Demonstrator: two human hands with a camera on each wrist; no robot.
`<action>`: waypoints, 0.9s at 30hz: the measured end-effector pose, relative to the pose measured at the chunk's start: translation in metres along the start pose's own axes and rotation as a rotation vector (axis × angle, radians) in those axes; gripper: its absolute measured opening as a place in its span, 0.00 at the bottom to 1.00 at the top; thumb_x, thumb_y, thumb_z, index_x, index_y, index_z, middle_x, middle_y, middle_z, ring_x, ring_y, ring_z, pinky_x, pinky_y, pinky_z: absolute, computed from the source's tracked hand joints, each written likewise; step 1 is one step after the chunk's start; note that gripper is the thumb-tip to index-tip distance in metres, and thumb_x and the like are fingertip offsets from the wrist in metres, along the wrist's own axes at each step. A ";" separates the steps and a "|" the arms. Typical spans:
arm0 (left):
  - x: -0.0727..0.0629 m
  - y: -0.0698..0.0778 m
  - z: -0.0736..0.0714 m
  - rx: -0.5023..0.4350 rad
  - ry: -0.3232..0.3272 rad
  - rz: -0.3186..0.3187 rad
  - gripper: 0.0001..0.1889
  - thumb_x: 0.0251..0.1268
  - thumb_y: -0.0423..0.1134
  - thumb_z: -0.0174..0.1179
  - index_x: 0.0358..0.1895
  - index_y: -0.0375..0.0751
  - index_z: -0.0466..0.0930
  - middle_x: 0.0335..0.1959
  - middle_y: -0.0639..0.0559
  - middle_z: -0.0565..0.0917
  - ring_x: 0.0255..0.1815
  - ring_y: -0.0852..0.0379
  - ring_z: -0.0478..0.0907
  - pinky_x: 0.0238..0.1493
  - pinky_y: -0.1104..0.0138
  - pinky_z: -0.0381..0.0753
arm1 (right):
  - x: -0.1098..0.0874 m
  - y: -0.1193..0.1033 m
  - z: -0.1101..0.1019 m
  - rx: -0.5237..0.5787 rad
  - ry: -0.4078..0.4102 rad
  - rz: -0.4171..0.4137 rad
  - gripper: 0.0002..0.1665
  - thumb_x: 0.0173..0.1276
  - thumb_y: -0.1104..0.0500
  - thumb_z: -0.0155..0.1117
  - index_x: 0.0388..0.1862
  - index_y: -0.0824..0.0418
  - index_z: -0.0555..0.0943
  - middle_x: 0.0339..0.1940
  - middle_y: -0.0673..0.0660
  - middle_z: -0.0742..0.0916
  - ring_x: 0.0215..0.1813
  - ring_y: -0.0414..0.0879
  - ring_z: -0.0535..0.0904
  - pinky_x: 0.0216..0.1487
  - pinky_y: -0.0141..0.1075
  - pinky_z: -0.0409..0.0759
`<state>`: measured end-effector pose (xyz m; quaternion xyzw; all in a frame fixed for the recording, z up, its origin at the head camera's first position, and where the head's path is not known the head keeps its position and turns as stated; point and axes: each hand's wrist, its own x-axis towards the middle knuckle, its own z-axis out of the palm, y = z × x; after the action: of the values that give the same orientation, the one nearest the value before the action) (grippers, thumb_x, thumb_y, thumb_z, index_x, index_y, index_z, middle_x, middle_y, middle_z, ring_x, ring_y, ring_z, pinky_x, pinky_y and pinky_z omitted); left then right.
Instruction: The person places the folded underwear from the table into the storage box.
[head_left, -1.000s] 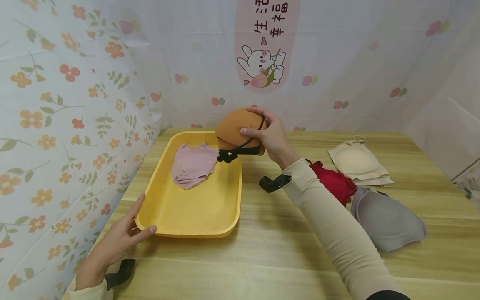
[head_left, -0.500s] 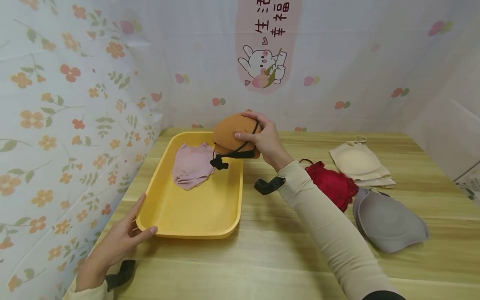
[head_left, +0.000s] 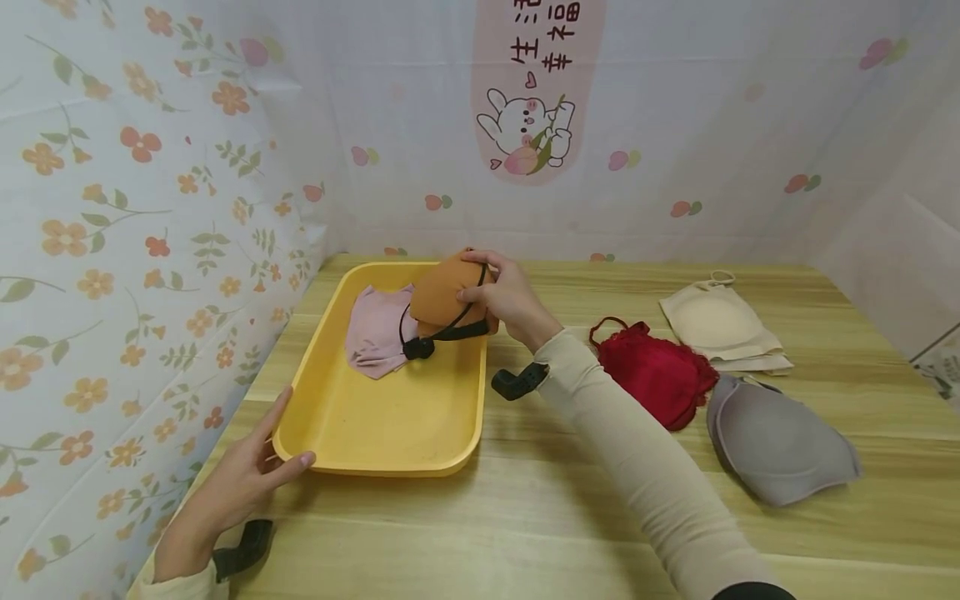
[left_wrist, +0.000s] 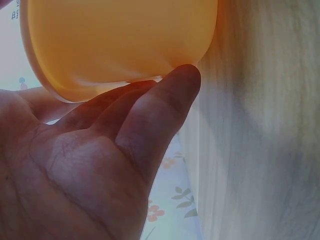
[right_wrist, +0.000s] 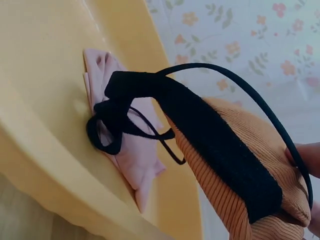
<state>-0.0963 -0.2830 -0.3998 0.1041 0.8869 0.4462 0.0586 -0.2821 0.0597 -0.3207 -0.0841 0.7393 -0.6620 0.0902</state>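
An orange bra [head_left: 446, 292] with black straps is pinched between the thumb and fingers of my right hand [head_left: 516, 298]. It is held over the far right part of a yellow plastic basin [head_left: 375, 429]. In the right wrist view its black band [right_wrist: 220, 145] and loose straps hang toward a folded pink garment [right_wrist: 137, 155] lying in the basin. At the basin's near left corner my left hand [head_left: 236, 479] rests against the outside, thumb and fingers spread around the corner. The left wrist view shows the straight thumb [left_wrist: 162, 110] touching the basin wall.
To the right on the wooden table [head_left: 420, 533] lie a red lace-edged garment [head_left: 660, 375], a cream padded top [head_left: 716, 321] and a grey bra [head_left: 780, 442]. Floral cloth [head_left: 127, 250] hangs at the left, and a printed curtain [head_left: 675, 125] stands behind.
My right hand has moved left and down with the orange bra, bringing it from above the basin's far right edge in over the basin. The left hand has stayed in place.
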 end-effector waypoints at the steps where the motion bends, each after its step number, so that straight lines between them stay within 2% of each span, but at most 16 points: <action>1: 0.000 0.000 0.000 -0.002 0.000 0.000 0.50 0.71 0.37 0.61 0.83 0.44 0.31 0.79 0.21 0.43 0.69 0.20 0.64 0.47 0.83 0.74 | 0.001 0.000 0.001 0.003 0.001 0.001 0.36 0.62 0.72 0.69 0.68 0.53 0.76 0.78 0.48 0.70 0.43 0.49 0.82 0.20 0.32 0.72; 2: 0.000 0.000 0.000 -0.004 0.002 0.001 0.50 0.71 0.37 0.61 0.83 0.44 0.31 0.79 0.21 0.43 0.69 0.20 0.64 0.48 0.83 0.74 | 0.002 0.001 0.003 -0.001 0.005 0.003 0.35 0.62 0.72 0.69 0.68 0.53 0.76 0.78 0.47 0.69 0.51 0.48 0.80 0.23 0.31 0.74; 3: 0.001 0.000 0.000 -0.007 0.003 0.001 0.50 0.71 0.37 0.61 0.83 0.44 0.31 0.79 0.21 0.43 0.69 0.21 0.64 0.48 0.83 0.74 | 0.003 0.002 0.004 -0.002 0.007 0.005 0.35 0.62 0.71 0.69 0.68 0.53 0.76 0.78 0.47 0.69 0.55 0.49 0.78 0.25 0.31 0.74; 5: 0.001 0.000 0.000 -0.011 0.005 0.005 0.50 0.71 0.37 0.62 0.83 0.44 0.31 0.79 0.21 0.43 0.69 0.21 0.64 0.48 0.83 0.74 | 0.005 0.003 0.006 0.000 0.002 0.008 0.35 0.63 0.71 0.68 0.68 0.54 0.75 0.78 0.48 0.69 0.48 0.47 0.80 0.24 0.32 0.75; 6: 0.001 0.000 0.000 -0.015 0.007 0.008 0.50 0.71 0.36 0.61 0.83 0.43 0.31 0.79 0.21 0.43 0.69 0.21 0.64 0.48 0.83 0.75 | 0.006 0.004 0.008 0.009 -0.005 0.012 0.34 0.64 0.71 0.68 0.68 0.54 0.75 0.77 0.50 0.70 0.38 0.46 0.81 0.20 0.33 0.72; 9: 0.000 0.000 0.001 -0.023 0.007 0.014 0.50 0.71 0.36 0.61 0.83 0.43 0.31 0.79 0.21 0.42 0.69 0.20 0.63 0.47 0.82 0.75 | 0.010 0.007 0.011 0.031 -0.023 0.031 0.33 0.65 0.71 0.64 0.69 0.55 0.73 0.76 0.53 0.72 0.15 0.45 0.71 0.13 0.35 0.66; 11: 0.000 0.000 0.001 -0.025 0.006 0.018 0.50 0.71 0.36 0.61 0.83 0.43 0.31 0.79 0.21 0.42 0.69 0.20 0.63 0.47 0.82 0.76 | 0.013 0.008 0.014 0.026 -0.014 0.045 0.33 0.65 0.72 0.63 0.69 0.55 0.72 0.72 0.59 0.75 0.10 0.43 0.65 0.12 0.35 0.66; 14: 0.000 -0.001 0.001 -0.002 0.006 0.021 0.50 0.72 0.36 0.61 0.83 0.45 0.31 0.79 0.22 0.42 0.68 0.19 0.64 0.47 0.81 0.76 | 0.017 0.011 0.018 -0.002 0.018 0.073 0.33 0.65 0.72 0.62 0.69 0.56 0.71 0.67 0.65 0.77 0.11 0.43 0.65 0.13 0.35 0.66; 16: -0.001 -0.001 0.000 0.017 0.007 0.023 0.50 0.72 0.37 0.61 0.83 0.46 0.31 0.79 0.21 0.42 0.67 0.19 0.65 0.47 0.80 0.76 | 0.019 0.013 0.020 -0.027 0.037 0.086 0.33 0.65 0.71 0.62 0.69 0.58 0.70 0.65 0.69 0.77 0.14 0.43 0.67 0.14 0.35 0.66; 18: -0.001 -0.002 0.000 0.031 0.006 0.024 0.50 0.72 0.37 0.61 0.83 0.46 0.31 0.79 0.21 0.42 0.67 0.19 0.65 0.48 0.79 0.77 | 0.021 0.015 0.023 -0.051 0.045 0.096 0.33 0.65 0.71 0.62 0.69 0.59 0.70 0.67 0.67 0.74 0.18 0.46 0.69 0.15 0.35 0.67; 21: -0.001 -0.002 0.000 0.036 0.005 0.022 0.50 0.72 0.37 0.61 0.83 0.46 0.31 0.79 0.21 0.42 0.67 0.19 0.65 0.48 0.76 0.78 | 0.022 0.017 0.025 -0.105 0.045 0.099 0.34 0.65 0.71 0.63 0.70 0.61 0.69 0.70 0.66 0.73 0.34 0.48 0.76 0.21 0.36 0.72; 23: -0.001 -0.002 0.000 0.039 0.006 0.020 0.50 0.72 0.38 0.61 0.83 0.46 0.32 0.79 0.22 0.42 0.67 0.19 0.65 0.49 0.75 0.79 | 0.023 0.018 0.026 -0.152 0.041 0.100 0.34 0.65 0.70 0.63 0.71 0.62 0.68 0.71 0.65 0.73 0.49 0.52 0.78 0.32 0.36 0.77; 25: -0.001 -0.002 0.000 0.041 0.007 0.017 0.50 0.72 0.38 0.61 0.83 0.46 0.32 0.79 0.22 0.42 0.67 0.19 0.65 0.49 0.76 0.79 | 0.023 0.018 0.026 -0.211 0.032 0.097 0.35 0.65 0.70 0.63 0.72 0.63 0.67 0.73 0.64 0.72 0.64 0.53 0.74 0.48 0.38 0.81; 27: -0.001 -0.002 0.000 0.042 0.009 0.014 0.50 0.72 0.38 0.61 0.83 0.46 0.32 0.79 0.22 0.42 0.67 0.19 0.65 0.48 0.78 0.78 | 0.023 0.017 0.025 -0.293 0.013 0.089 0.36 0.65 0.69 0.63 0.72 0.64 0.67 0.73 0.64 0.72 0.70 0.56 0.71 0.60 0.42 0.78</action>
<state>-0.0951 -0.2842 -0.4013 0.1095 0.8955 0.4285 0.0491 -0.2984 0.0318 -0.3409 -0.0590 0.8315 -0.5430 0.1015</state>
